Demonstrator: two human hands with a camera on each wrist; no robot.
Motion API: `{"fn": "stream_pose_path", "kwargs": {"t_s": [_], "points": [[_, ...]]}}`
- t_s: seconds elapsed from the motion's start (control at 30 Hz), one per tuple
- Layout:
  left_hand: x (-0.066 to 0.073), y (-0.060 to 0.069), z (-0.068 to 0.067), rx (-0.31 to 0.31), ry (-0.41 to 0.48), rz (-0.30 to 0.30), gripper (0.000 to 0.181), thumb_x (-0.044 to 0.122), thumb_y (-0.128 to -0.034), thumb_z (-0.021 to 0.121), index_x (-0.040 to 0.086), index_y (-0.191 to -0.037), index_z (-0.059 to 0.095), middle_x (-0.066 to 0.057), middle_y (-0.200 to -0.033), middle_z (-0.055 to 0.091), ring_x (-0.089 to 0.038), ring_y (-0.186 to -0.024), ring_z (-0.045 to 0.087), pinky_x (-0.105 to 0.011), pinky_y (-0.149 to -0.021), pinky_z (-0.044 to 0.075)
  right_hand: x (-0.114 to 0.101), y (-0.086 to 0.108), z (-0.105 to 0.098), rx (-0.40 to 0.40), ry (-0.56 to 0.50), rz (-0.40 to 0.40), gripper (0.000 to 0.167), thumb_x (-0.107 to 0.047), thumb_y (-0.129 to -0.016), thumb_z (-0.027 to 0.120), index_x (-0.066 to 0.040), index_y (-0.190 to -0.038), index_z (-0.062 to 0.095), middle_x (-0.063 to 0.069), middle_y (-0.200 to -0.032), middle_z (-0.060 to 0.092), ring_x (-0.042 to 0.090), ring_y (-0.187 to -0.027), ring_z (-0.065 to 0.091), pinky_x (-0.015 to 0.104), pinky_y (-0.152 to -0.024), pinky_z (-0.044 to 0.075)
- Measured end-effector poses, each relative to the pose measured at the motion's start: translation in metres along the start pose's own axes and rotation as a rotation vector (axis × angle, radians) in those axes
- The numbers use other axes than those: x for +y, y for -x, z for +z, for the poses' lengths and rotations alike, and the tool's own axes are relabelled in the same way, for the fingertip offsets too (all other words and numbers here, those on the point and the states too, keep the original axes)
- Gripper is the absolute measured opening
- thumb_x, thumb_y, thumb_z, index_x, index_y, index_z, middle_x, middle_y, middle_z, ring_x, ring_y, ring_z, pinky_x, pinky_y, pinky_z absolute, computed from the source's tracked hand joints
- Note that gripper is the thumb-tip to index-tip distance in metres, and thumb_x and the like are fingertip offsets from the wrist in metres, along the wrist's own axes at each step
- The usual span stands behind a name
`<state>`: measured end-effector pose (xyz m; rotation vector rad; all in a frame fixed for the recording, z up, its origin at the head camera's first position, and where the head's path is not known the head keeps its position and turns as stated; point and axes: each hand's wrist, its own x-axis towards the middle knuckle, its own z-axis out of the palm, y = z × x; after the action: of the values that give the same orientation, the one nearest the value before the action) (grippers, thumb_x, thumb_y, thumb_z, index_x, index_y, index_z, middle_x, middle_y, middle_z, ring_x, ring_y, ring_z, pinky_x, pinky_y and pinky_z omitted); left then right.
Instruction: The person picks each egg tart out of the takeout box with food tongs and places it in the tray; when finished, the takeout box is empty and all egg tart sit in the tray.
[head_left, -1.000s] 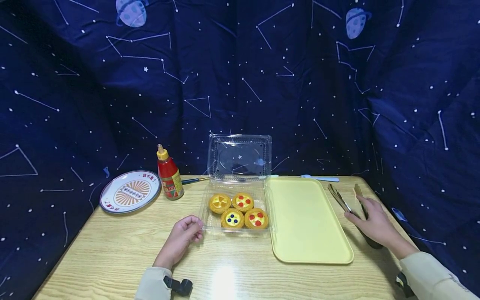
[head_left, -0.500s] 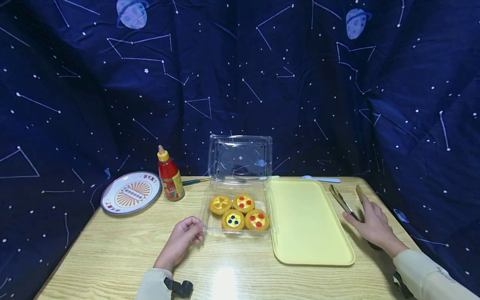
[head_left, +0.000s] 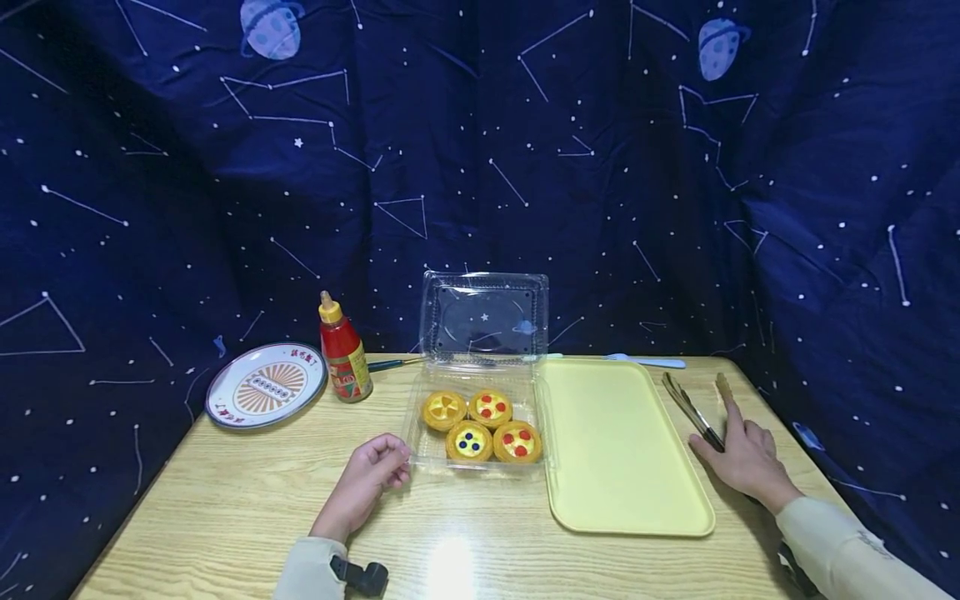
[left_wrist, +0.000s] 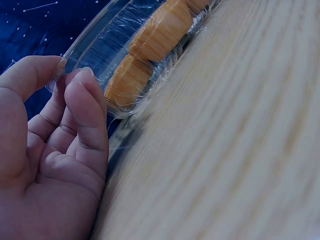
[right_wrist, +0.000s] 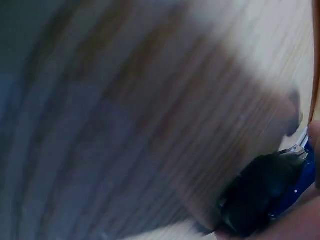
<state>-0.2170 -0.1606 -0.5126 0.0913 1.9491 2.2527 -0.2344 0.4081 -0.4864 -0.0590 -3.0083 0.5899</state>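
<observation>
My left hand [head_left: 366, 483] pinches the near left corner of a clear plastic clamshell box [head_left: 429, 461], between thumb and fingers in the left wrist view. Its lid [head_left: 483, 321] stands up at the back. Inside sit several egg tarts [head_left: 471, 442], topped with blue dots, red dots or yellow pieces. At the table's right side, my right hand [head_left: 750, 467] grips a pair of metal tongs [head_left: 684, 404] with black handles. The thumb is at one arm and the index finger lies along the other; the tong arms are spread. Only part of a black handle [right_wrist: 260, 195] shows in the right wrist view.
A yellow tray [head_left: 626, 450] lies between the box and the tongs. Behind it is a light-blue fork [head_left: 656, 362]. At left stand a red sauce bottle [head_left: 345, 358] and a tilted patterned plate [head_left: 266, 386]; a dark-handled brush [head_left: 386, 365] lies behind the box.
My right hand has slid forward and to the left along the tongs, its index finger now stretched on the right arm. The left hand stays at the box corner. The head view shifts slightly.
</observation>
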Motion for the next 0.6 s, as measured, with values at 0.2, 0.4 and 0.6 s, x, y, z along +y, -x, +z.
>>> {"fn": "stream_pose_path", "kwargs": {"t_s": [0.2,0.4,0.6], "points": [[-0.001,0.0,0.0,-0.003,-0.006,0.003,0.015,0.014,-0.0961,0.063,0.001,-0.094,0.055,-0.011,-0.082,0.059,-0.015,-0.068,0.059,-0.023,-0.06,0.049,0.004,-0.001,-0.004,-0.015,0.076,0.106,0.105,-0.067,-0.092,0.048,0.006,-0.151,0.001,0.048,-0.121,0.03,0.069,-0.103,0.03,0.074,-0.069,0.032],[0.0,0.0,0.0,0.009,-0.011,0.002,0.015,0.014,-0.0957,0.063,0.001,-0.094,0.056,-0.01,-0.081,0.059,-0.015,-0.068,0.058,-0.023,-0.06,0.049,0.006,-0.007,-0.006,-0.029,0.048,0.113,0.103,-0.059,-0.095,0.052,0.016,-0.146,0.003,0.05,-0.121,0.026,0.07,-0.104,0.029,0.075,-0.074,0.034],[0.0,-0.001,0.0,0.006,-0.016,0.003,0.015,0.014,-0.0958,0.063,0.001,-0.094,0.056,-0.01,-0.081,0.059,-0.015,-0.069,0.058,-0.024,-0.061,0.049,-0.002,-0.009,-0.011,0.008,0.02,0.053,0.09,-0.043,-0.1,0.052,0.022,-0.142,0.007,0.052,-0.123,0.024,0.071,-0.104,0.031,0.074,-0.082,0.032]]}}
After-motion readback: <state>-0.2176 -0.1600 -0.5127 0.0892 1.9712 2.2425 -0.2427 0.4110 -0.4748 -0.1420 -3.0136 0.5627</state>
